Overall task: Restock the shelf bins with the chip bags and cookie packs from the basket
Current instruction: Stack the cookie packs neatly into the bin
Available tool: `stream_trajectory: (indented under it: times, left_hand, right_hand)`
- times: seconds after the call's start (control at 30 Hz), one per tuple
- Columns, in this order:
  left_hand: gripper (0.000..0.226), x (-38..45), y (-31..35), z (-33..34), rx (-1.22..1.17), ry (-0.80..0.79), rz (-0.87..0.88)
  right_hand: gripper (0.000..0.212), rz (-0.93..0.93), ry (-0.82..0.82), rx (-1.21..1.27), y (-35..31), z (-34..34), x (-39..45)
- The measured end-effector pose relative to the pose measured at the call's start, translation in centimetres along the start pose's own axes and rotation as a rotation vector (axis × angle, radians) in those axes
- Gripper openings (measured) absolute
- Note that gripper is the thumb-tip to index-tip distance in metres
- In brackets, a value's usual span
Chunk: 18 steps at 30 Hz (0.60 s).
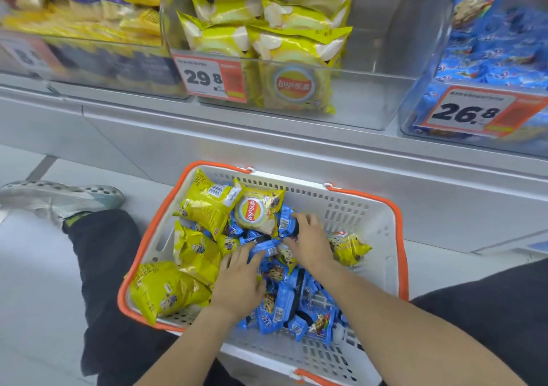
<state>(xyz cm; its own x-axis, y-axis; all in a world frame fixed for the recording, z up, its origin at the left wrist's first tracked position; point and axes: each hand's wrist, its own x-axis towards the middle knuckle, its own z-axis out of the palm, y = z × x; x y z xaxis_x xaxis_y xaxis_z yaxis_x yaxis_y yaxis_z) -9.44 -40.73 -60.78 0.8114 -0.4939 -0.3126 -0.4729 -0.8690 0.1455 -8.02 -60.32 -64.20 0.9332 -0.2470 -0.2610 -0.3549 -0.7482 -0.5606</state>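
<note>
Both hands work inside the white basket [370, 222] with its orange rim. The left hand [237, 282] lies fingers spread over the blue cookie packs [284, 299] heaped at the centre; the right hand [308, 237], at its 1 o'clock, curls round one pack. Yellow chip bags [204, 204] crowd the basket's 9 to 11 o'clock side; bare floor shows along its 3 o'clock wall. Beyond, at 12 o'clock, the clear chip bin [385, 101] has room on its right; the cookie bin [415, 118] sits at 2 o'clock.
</note>
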Motion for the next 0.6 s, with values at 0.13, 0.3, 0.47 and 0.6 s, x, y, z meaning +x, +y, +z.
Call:
stream_trajectory:
  times: [0.13,0.3,0.47,0.6]
  left_hand:
    - [0.058,0.0,0.4,0.0,-0.036,-0.005,-0.043]
    - [0.058,0.4,0.9,-0.6,-0.109,-0.064,-0.071]
    - [0.064,1.2,1.9,-2.3,-0.147,-0.13,-0.101]
    - [0.058,1.6,2.9,-4.3,-0.362,-0.029,-0.096]
  right_hand:
    - [0.047,-0.009,-0.017,-0.001,0.1,-0.4,0.5]
    - [0.035,-0.012,-0.12,-0.098,-0.5,-3.6,1.8]
    - [0.039,0.066,-0.127,-0.013,-2.2,-9.8,2.8]
    - [0.028,0.066,-0.288,0.183,-2.8,-15.2,2.8]
